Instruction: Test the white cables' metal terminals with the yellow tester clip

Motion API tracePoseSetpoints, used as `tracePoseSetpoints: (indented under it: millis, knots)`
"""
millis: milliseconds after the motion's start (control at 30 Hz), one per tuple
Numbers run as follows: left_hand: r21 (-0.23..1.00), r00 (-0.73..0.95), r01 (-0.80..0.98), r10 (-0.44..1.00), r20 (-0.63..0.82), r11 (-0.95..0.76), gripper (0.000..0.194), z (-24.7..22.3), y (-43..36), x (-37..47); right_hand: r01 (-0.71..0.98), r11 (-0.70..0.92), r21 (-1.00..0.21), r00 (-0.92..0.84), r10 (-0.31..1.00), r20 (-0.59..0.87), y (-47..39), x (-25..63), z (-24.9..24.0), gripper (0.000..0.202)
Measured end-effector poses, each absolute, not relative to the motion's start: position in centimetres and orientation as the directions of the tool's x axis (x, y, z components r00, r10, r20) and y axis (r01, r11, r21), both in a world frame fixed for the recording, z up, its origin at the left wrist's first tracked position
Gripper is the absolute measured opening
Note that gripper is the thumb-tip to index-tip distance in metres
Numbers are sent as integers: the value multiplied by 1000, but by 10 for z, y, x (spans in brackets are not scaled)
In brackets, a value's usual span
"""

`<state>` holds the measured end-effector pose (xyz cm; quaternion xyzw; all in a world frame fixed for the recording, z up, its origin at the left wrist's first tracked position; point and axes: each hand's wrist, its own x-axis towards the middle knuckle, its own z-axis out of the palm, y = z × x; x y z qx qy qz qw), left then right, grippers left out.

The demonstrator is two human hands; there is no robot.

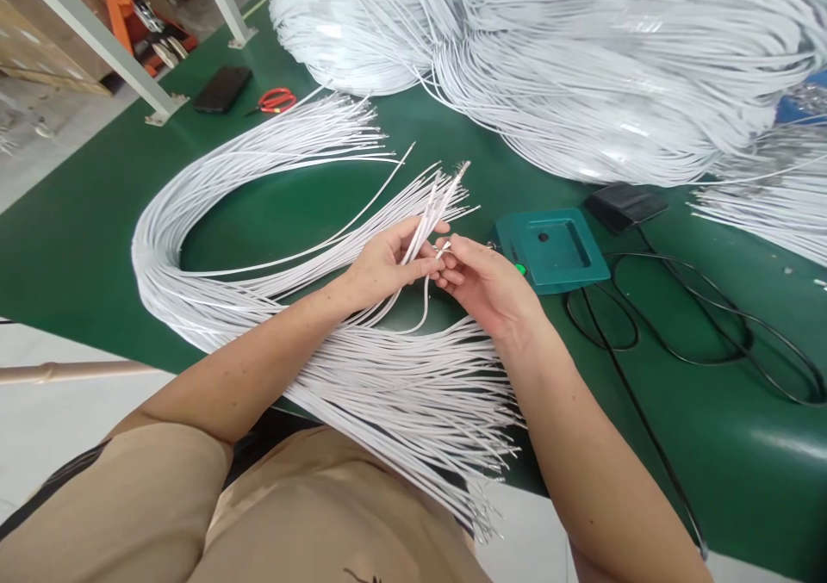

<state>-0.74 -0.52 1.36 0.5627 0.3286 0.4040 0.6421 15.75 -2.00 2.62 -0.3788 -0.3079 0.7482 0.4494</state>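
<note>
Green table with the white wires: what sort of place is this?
Probably a factory or cable workshop: large bundles of white wires lie on the green table; beyond it are brown boxes and what looks like an orange pallet jack.

Room inside the cable loop; heaped cables block the far side.

A green tabletop with a soft glare (near its right side) fills most of the view. Pale metal posts stand at its far left. Beyond lie a grey floor, brown cartons and an orange pallet jack; whitish floor shows near too.
</note>
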Motion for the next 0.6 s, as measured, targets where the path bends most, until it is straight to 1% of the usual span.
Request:
tracePoseSetpoints:
  millis: [133, 233, 333, 433, 500, 533, 567, 600]
  knots:
    - [995, 441, -96, 896, 48, -6, 43, 12, -4, -10, -411, -318, -855, -188, 947, -262, -22, 156, 28, 20]
    - [996, 430, -84, 902, 49, -14, 40, 14, -3, -9, -333, -227, -915, -112, 973, -201, -24, 154, 30, 22]
    - [995, 416, -95, 909, 30, 10, 38, 17, -4, -7, -180, -134, -974, -18, 991, -133, -26, 151, 33, 18]
    - [990, 402, -122, 915, -17, 71, 39, 20, -4, -5, 39, -29, -999, 44, 999, -27, -28, 149, 33, 14]
    - [979, 401, -161, 915, -51, 126, 37, 19, -4, -5, 248, 100, -963, 56, 991, 118, -28, 149, 30, 15]
    - [969, 403, -185, 912, -75, 162, 35, 19, -3, -6, 373, 187, -909, 50, 974, 221, -28, 150, 28, 17]
    - [956, 408, -209, 907, -106, 206, 34, 19, -3, -6, 501, 279, -820, 22, 942, 334, -28, 150, 26, 20]
    - [938, 413, -232, 899, -142, 255, 33, 18, -2, -7, 618, 361, -699, -33, 900, 435, -28, 151, 24, 22]
